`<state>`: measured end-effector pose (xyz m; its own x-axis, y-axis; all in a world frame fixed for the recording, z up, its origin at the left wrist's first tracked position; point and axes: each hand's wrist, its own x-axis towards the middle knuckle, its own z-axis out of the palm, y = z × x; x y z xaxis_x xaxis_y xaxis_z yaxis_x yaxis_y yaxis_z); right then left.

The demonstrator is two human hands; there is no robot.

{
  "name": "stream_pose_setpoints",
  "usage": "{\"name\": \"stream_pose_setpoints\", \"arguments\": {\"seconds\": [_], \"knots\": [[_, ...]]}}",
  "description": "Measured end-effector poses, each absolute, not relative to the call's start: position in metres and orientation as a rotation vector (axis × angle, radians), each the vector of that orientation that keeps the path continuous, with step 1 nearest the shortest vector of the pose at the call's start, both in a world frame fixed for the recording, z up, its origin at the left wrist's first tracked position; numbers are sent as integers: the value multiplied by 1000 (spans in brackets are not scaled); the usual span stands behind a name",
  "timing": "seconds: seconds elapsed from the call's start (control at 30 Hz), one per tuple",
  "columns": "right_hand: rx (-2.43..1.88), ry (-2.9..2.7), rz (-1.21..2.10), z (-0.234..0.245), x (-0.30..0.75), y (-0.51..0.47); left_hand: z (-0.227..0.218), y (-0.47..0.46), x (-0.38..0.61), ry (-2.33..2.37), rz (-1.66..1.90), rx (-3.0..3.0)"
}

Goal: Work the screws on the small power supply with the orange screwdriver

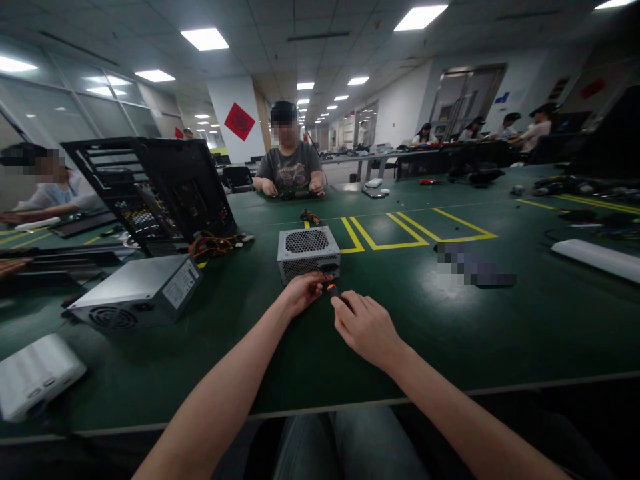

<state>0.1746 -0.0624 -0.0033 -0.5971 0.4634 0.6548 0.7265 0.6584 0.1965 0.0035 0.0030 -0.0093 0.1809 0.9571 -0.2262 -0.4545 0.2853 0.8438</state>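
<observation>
A grey computer power supply (309, 257) with honeycomb vents stands on the green table in front of me. My right hand (367, 327) is closed around a screwdriver (333, 289) with a black and orange handle. Its front end points at the lower right of the supply's near face, below the power socket. My left hand (303, 293) is at that same face, fingers bent together close to the screwdriver's front end. What those fingers pinch, if anything, is too small to make out. A bundle of cables (311, 217) lies behind the supply.
On the left are a second power supply (137, 293), an open black computer case (165, 193) and a white box-like device (40, 377). A white bar (600, 260) and a blurred-out object (473, 267) lie right. A person (290, 163) sits opposite; another sits far left.
</observation>
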Motion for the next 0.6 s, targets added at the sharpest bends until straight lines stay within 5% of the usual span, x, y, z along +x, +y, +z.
{"name": "stream_pose_setpoints", "arguments": {"seconds": [0.6], "knots": [[-1059,-1991,-573,-1,193,-60,-9,1,4,893,1157,706]]}}
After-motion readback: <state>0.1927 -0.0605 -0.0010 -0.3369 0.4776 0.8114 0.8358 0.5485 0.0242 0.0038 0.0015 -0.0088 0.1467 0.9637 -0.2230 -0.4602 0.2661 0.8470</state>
